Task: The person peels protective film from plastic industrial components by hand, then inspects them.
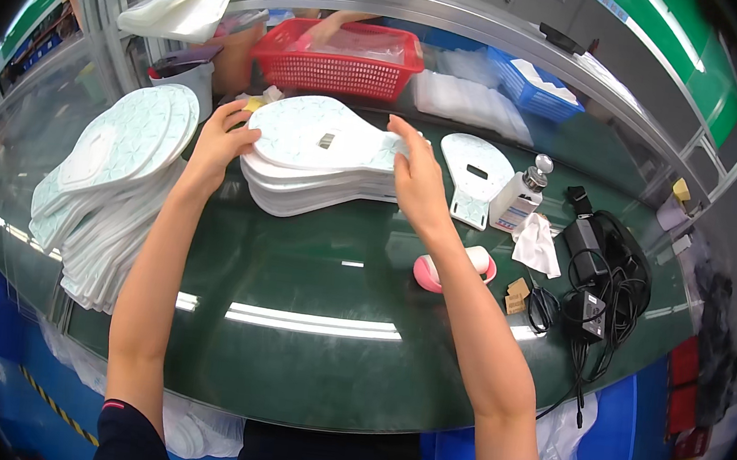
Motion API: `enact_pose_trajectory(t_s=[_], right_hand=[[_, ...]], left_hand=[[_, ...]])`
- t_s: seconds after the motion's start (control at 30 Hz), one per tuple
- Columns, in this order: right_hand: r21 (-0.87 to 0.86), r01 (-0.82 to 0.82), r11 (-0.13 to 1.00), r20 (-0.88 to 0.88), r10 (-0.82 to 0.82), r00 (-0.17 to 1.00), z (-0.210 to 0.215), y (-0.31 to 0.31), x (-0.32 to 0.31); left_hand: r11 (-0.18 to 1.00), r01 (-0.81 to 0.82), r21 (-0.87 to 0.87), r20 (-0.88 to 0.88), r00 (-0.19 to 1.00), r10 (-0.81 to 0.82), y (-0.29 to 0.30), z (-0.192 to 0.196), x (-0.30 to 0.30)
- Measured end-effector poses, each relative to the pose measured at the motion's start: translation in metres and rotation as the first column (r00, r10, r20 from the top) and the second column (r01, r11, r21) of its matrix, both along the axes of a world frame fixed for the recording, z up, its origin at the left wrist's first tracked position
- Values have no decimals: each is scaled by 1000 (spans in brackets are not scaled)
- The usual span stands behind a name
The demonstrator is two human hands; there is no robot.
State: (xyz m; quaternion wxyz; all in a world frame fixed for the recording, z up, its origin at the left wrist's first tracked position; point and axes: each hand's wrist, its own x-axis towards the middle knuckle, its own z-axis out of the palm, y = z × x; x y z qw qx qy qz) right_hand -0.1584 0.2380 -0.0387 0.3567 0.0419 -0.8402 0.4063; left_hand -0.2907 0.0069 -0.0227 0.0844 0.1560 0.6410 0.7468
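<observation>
Across the table, a white paddle-shaped panel (316,130) with a pale green pattern and a small slot lies on top of a stack of similar panels (287,194). My left hand (223,145) grips its rounded left edge, thumb on the near side. At its narrow right end, my right hand (417,174) holds the panel between thumb and fingers. The panel's underside is hidden. To the right of the stack, a single panel (480,164) lies flat with its dark slot showing. Next to it stands a white pump bottle (515,202) with a metal top.
A tall leaning pile of panels (109,176) is at the left. Behind stands a red basket (336,69) with another person's hand over it. At the right are a white cloth (537,245), a pink tape dispenser-like item (427,274), scissors (542,307) and black cables (617,297).
</observation>
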Motion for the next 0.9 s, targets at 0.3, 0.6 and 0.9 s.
enact_pose_trajectory(t_s=[0.3,0.6,0.9], right_hand=[[-28,78,997,-96,-80,992,16,13,-10],[-110,273,956,21,-273,962,-4,-13,-20],[-115,237,965,-10,-239,971,18,-24,29]], left_hand=[[993,-116,9,-469,877,107,-4,2,34],[839,-317,-443,-602,799,-17,4,-33,54],[435,-803,-408,-913,349,-212,-23,28,104]])
